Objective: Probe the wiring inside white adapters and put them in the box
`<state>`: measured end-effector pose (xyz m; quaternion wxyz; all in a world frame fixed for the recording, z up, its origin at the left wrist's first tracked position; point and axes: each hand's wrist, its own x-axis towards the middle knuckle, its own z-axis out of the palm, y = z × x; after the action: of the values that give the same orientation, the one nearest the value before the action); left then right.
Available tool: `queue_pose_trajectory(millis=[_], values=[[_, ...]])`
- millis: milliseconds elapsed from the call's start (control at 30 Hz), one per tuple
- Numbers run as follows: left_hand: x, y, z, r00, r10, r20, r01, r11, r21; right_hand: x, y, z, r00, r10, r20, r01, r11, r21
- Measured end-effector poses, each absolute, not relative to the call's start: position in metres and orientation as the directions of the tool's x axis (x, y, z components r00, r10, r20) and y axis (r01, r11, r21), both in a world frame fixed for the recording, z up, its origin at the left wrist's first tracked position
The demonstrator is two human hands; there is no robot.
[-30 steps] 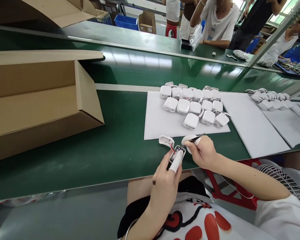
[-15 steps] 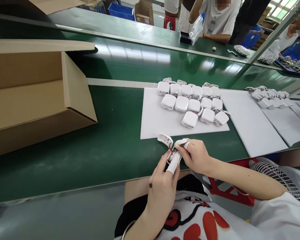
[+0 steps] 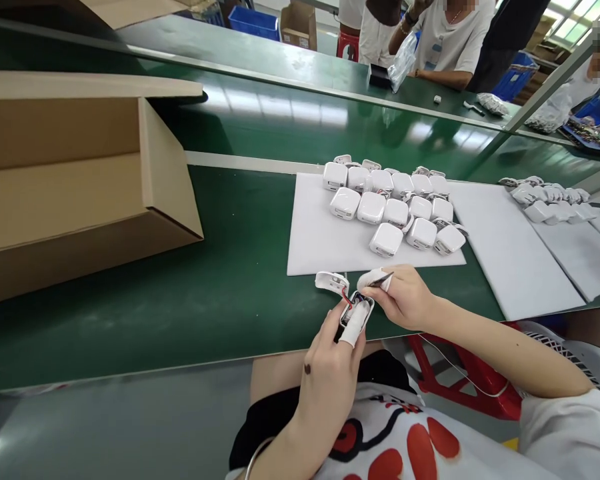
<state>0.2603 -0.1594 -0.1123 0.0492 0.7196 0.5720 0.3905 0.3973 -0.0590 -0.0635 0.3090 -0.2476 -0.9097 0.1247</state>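
Note:
My left hand [image 3: 327,367] is wrapped round a small white plastic housing [image 3: 364,321] whose open side shows dark parts within. A white finger cot covers the left fingertip lying across it. Red and dark wires run from the housing to a loose curved white cover [image 3: 331,282] beside it. Just to the right, my right hand [image 3: 405,293], also with white finger covering, is closed in a pinch on a thin dark pointed piece [image 3: 380,281]; its exact kind is unclear. Beyond both hands, several white housings [image 3: 386,240] stand in rows on a white foam sheet [image 3: 325,250].
A large open cardboard box [image 3: 173,180] stands on the green table [image 3: 230,293] at left. More white sheets [image 3: 510,253] and housings [image 3: 540,210] lie at right. Across the bench a person [image 3: 450,47] sits near a plastic bag [image 3: 403,63]. A red stool [image 3: 473,380] is below.
My right hand has drawn slightly away to the right from the housing, exposing more of its open inside and the dark thin piece. The left hand keeps its hold. The view has shifted slightly.

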Motion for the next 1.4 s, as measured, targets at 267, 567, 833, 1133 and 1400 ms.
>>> queue_pose_trajectory(millis=[267,567,833,1133,1400], values=[[0.258,-0.158,-0.110,0.050,0.865,0.500,0.776,-0.348,0.526,0.399,-0.063,-0.064,-0.617,0.507,0.602,0.291,0.857,-0.424],[0.258,-0.158,-0.109,0.056,0.880,0.472,0.785,-0.331,0.524,0.396,-0.060,-0.065,-0.674,0.498,0.545,0.344,0.865,-0.366],[0.259,-0.159,-0.113,0.033,0.860,0.510,0.770,-0.347,0.535,0.389,-0.077,-0.084,-0.548,0.676,0.493,0.528,0.736,-0.423],[0.263,-0.159,-0.119,-0.084,0.863,0.499,0.735,-0.285,0.615,0.390,-0.082,-0.065,-0.446,0.692,0.568,0.491,0.719,-0.492],[0.263,-0.159,-0.124,-0.050,0.843,0.536,0.781,-0.302,0.547,0.395,-0.075,-0.053,-0.457,0.699,0.550,0.465,0.715,-0.522]])
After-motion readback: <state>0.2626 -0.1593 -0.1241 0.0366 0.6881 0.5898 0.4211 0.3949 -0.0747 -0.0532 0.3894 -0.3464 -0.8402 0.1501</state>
